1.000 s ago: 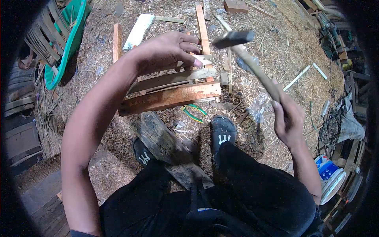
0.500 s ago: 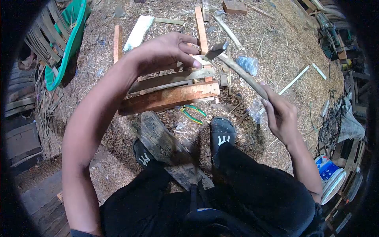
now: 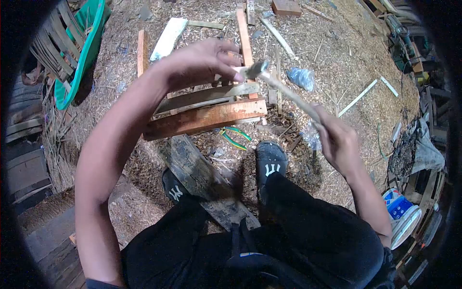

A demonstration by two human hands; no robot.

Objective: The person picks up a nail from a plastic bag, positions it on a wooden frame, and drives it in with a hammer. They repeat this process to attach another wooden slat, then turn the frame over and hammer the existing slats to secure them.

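Observation:
My right hand (image 3: 338, 142) grips the wooden handle of a hammer (image 3: 284, 90). Its metal head rests down on a pale slat (image 3: 243, 72) of a wooden frame (image 3: 207, 113) lying on the sawdust floor. My left hand (image 3: 202, 62) sits on top of that frame with its fingertips pinched at the slat, right beside the hammer head; whatever it pinches is too small to make out. The frame is built of reddish boards and grey slats. Both my dark shoes (image 3: 270, 161) stand just below it, either side of a blackened plank (image 3: 202, 178).
Sawdust and wood offcuts cover the ground. Green and yellow pliers (image 3: 234, 137) lie under the frame's near edge. A green basin (image 3: 82, 50) and stacked slats are at the left, a clear plastic bag (image 3: 301, 77) at the right, a white bucket (image 3: 403, 216) at the lower right.
The hammer swung down from raised above the frame until its head met the slat by my left fingertips. My right hand dropped and moved inward. My left hand stayed put.

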